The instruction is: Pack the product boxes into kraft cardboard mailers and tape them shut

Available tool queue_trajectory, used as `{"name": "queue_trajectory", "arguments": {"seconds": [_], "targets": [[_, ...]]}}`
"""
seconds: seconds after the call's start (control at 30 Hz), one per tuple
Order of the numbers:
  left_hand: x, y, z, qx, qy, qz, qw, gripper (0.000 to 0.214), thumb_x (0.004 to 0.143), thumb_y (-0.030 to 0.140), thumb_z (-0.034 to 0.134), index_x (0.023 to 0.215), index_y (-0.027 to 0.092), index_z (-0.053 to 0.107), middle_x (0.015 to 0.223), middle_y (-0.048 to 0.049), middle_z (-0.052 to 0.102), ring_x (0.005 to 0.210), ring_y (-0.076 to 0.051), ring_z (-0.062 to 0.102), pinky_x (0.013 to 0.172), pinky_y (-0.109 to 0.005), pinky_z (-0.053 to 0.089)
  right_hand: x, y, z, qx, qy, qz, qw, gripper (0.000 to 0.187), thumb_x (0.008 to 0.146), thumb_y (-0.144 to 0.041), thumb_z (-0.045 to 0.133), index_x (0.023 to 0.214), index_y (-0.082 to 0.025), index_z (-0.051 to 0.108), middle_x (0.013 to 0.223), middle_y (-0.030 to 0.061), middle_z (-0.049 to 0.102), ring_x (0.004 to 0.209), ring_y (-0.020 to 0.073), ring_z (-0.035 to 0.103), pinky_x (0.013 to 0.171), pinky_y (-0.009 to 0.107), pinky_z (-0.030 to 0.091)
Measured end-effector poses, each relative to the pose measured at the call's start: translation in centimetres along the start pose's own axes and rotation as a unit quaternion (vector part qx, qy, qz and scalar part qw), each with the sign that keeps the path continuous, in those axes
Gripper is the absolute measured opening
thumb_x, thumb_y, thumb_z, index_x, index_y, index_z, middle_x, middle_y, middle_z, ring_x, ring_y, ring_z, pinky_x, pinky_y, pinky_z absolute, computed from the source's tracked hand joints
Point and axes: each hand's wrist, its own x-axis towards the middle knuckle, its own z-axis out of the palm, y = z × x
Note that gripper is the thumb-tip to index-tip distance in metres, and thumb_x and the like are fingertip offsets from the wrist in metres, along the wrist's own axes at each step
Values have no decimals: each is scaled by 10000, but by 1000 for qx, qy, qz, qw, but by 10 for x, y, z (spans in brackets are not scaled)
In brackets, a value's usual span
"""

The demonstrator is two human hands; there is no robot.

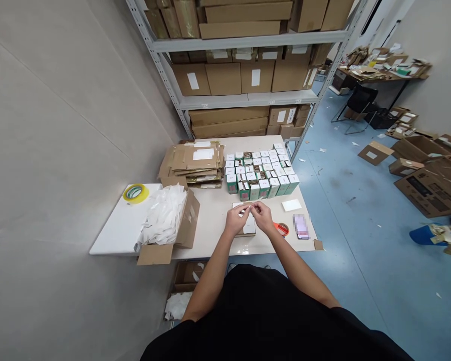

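Above a small flat cardboard box with a white top, my left hand and my right hand meet at the fingertips. Both are closed in a pinch. Between them shows a tiny whitish bit, too small to name. Just right of my right hand lies an orange-handled tool, partly covered by my wrist. Beyond my hands stand rows of small white-and-green boxes, some with open tops.
A carton full of white plastic bags stands left, beside yellow tape. Flattened cardboard is stacked behind it. A phone and white card lie right. A metal shelf with cartons rises behind the table.
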Motion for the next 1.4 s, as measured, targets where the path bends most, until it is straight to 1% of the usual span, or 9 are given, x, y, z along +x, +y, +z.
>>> {"name": "queue_trajectory", "arguments": {"seconds": [0.1, 0.2, 0.43, 0.57, 0.73, 0.93, 1.03, 1.2, 1.4], "targets": [[1, 2, 2, 61, -2, 50, 997, 187, 909, 317, 694, 1018, 250, 830, 1029, -72, 807, 962, -223, 746, 903, -379, 591, 1, -2, -6, 2, -16, -13, 1000, 310, 879, -526, 616, 856, -219, 652, 785, 24, 662, 688, 175, 559, 654, 301, 470], [1, 3, 5, 75, 10, 57, 995, 180, 919, 301, 677, 995, 261, 835, 1007, -67, 810, 963, -226, 754, 942, -404, 589, 1, -3, -13, -4, -34, -35, 999, 286, 887, -500, 611, 841, -219, 642, 767, 14, 637, 665, 167, 536, 629, 293, 447], [2, 8, 19, -48, 10, -50, 998, 240, 884, 372, 701, 987, 208, 842, 1020, -86, 811, 971, -245, 752, 827, -352, 597, 2, -6, -26, -36, -33, -63, 997, 229, 892, -443, 610, 815, -228, 622, 732, 0, 593, 647, 163, 496, 612, 290, 408], [5, 6, 28, -162, 61, -146, 974, 345, 854, 463, 719, 945, 150, 830, 949, -90, 810, 907, -248, 750, 811, -347, 587, 3, -8, -31, 2, -42, -63, 997, 212, 872, -429, 621, 812, -225, 615, 889, 36, 662, 740, 172, 562, 660, 290, 451], [8, 6, 34, -185, 35, -134, 973, 460, 852, 548, 737, 1098, 166, 807, 1173, -121, 779, 1135, -283, 712, 1025, -412, 537, 6, -5, -39, 99, -57, -23, 993, 234, 858, -460, 627, 837, -229, 600, 901, 32, 656, 813, 183, 601, 723, 297, 494], [8, 10, 40, -183, 0, -141, 973, 532, 705, 500, 882, 1115, 170, 810, 1189, -128, 774, 1129, -305, 710, 1037, -449, 537, 5, -5, -57, 69, -88, -43, 993, 170, 842, -393, 623, 823, -226, 598, 946, 29, 652, 802, 170, 578, 709, 286, 483], [5, 11, 42, -200, -8, -140, 970, 481, 706, 517, 873, 1028, 162, 824, 1075, -102, 799, 1016, -270, 723, 939, -392, 564, 3, -4, -68, 64, -118, -51, 990, 109, 810, -332, 616, 794, -228, 587, 962, 27, 664, 823, 174, 591, 730, 293, 488], [-4, 13, 48, -198, 100, -173, 960, 481, 807, 617, 749, 807, 137, 767, 695, -7, 684, 647, -147, 603, 593, -248, 460, -1, 2, -83, 146, -113, 14, 983, 165, 790, -360, 648, 748, -233, 551, 1071, 51, 706, 941, 209, 647, 785, 331, 534], [-22, 24, 67, -85, 113, -118, 983, 446, 892, 576, 677, 731, 164, 730, 672, 1, 638, 662, -147, 581, 631, -250, 460, -4, 8, -78, 202, -96, 111, 968, 379, 774, -556, 750, 957, -253, 616, 937, 34, 710, 820, 196, 680, 697, 312, 551]]}}
